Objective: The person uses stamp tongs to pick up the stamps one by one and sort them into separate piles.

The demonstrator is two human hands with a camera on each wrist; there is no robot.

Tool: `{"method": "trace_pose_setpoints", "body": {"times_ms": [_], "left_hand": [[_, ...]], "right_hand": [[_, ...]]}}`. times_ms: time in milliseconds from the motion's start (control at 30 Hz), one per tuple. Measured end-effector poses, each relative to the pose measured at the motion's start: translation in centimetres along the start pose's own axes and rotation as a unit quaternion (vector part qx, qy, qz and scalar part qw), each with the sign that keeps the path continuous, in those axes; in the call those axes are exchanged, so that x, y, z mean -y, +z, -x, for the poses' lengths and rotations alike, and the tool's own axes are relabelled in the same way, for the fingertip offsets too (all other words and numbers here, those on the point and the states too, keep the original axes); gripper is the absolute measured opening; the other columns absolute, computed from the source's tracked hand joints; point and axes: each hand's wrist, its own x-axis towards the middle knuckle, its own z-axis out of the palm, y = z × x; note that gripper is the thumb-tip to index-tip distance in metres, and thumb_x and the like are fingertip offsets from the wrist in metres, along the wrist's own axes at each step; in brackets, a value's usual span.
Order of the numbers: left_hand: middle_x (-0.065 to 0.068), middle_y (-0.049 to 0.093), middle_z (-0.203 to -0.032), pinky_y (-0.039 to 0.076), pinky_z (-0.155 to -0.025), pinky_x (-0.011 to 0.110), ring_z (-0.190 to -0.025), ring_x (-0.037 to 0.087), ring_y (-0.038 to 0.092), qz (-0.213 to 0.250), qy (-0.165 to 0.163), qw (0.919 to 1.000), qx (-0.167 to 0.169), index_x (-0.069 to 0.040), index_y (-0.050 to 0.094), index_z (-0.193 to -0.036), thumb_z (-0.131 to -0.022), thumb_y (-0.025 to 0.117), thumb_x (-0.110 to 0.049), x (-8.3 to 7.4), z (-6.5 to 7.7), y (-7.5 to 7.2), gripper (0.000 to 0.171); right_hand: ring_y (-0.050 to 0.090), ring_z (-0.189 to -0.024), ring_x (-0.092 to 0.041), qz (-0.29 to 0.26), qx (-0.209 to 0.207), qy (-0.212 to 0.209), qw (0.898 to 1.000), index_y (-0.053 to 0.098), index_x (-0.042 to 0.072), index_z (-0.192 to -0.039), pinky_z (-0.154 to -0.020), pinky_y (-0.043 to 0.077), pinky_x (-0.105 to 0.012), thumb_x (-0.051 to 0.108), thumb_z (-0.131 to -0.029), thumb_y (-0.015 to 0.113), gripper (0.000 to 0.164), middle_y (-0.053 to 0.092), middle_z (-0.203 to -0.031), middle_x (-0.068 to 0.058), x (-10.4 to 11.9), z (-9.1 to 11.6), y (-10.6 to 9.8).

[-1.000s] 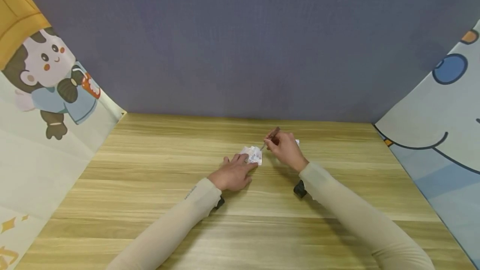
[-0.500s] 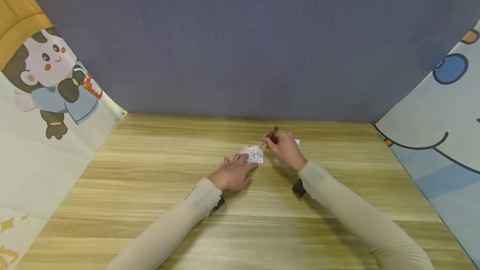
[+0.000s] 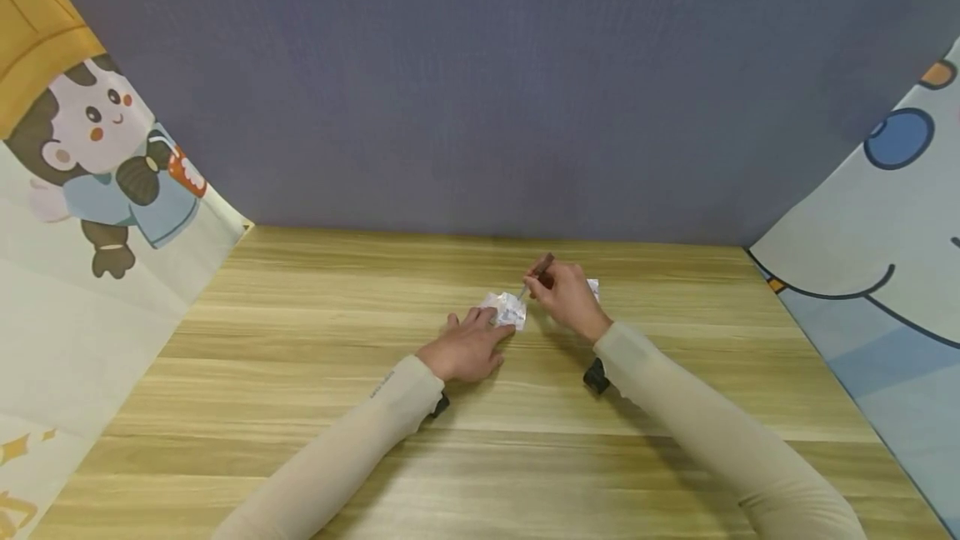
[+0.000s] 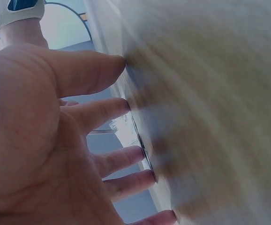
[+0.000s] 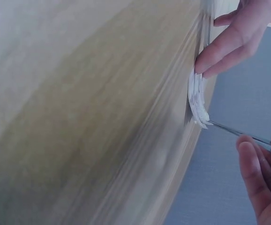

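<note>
Left hand (image 3: 467, 348) flat, fingers pinning crinkled white packet (image 3: 506, 307) – right hand (image 3: 567, 296) pinching thin tool (image 3: 537, 273)

Long beige sleeves (image 3: 352, 448), black wrist-worn cameras (image 3: 596, 377)

Small crumpled white paper wrapper with faint blue print (image 3: 506, 309): lies flat on the light wood-grain worktop (image 3: 300, 340), mid-surface. Thin metal-tipped tool with brown handle (image 3: 542, 269): tilted, handle end raised, tip touching the wrapper's right edge.
</note>
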Motion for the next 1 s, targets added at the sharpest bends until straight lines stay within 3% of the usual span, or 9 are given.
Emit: {"method": "trace_pose_setpoints", "body": {"times_ms": [267,467,767,867,1000], "left_hand": [[0.009,0.021,-0.153,0.023,-0.103,0.056,-0.138,0.027,0.019,0.001,0.001,1.0,-0.004,-0.026,0.036,-0.147,-0.097,0.05,-0.035,-0.2,0.0,-0.1,0.052],[0.01,0.024,-0.151,0.026,-0.1,0.051,-0.134,0.029,0.023,0.013,-0.002,0.9997,-0.021,-0.022,0.039,-0.145,-0.097,0.051,-0.035,0.0,0.1,0.0,0.052],[0.011,0.034,-0.145,0.027,-0.094,0.047,-0.129,0.029,0.029,0.003,0.013,0.9945,-0.104,-0.013,0.045,-0.14,-0.095,0.054,-0.029,-1.0,-1.2,-0.7,0.049],[0.01,0.036,-0.144,0.027,-0.095,0.047,-0.129,0.028,0.029,-0.004,0.023,0.9948,-0.099,-0.011,0.045,-0.141,-0.096,0.052,-0.029,-2.0,-2.2,-1.1,0.049],[0.007,0.034,-0.147,0.027,-0.1,0.048,-0.131,0.025,0.028,-0.013,0.033,0.9974,-0.063,-0.012,0.043,-0.142,-0.098,0.049,-0.03,-3.9,-3.9,-1.4,0.049]], "right_hand": [[0.061,-0.061,-0.009,0.009,-0.018,-0.01,1.0,0.064,0.005,-0.094,-0.051,0.049,-0.026,0.011,-0.093,0.061,0.008,0.064,-0.073,-0.002,-0.3,0.2,-0.9],[0.062,-0.062,-0.012,0.006,-0.04,0.005,0.999,0.066,0.002,-0.099,-0.052,0.05,-0.028,0.014,-0.093,0.061,0.013,0.066,-0.076,-0.003,-0.1,0.3,-3.4],[0.064,-0.062,-0.021,0.026,-0.06,0.013,0.998,0.065,0.001,-0.098,-0.043,0.046,-0.027,0.01,-0.092,0.062,0.011,0.066,-0.076,-0.008,-1.4,1.5,-7.0],[0.064,-0.061,-0.021,0.033,-0.063,0.027,0.997,0.066,0.002,-0.096,-0.044,0.046,-0.027,0.011,-0.093,0.061,0.011,0.066,-0.075,-0.009,-2.4,1.9,-7.6],[0.062,-0.059,-0.02,0.051,-0.064,0.042,0.996,0.067,0.002,-0.094,-0.044,0.046,-0.029,0.012,-0.093,0.061,0.011,0.067,-0.073,-0.012,-3.9,2.3,-8.1]]}}
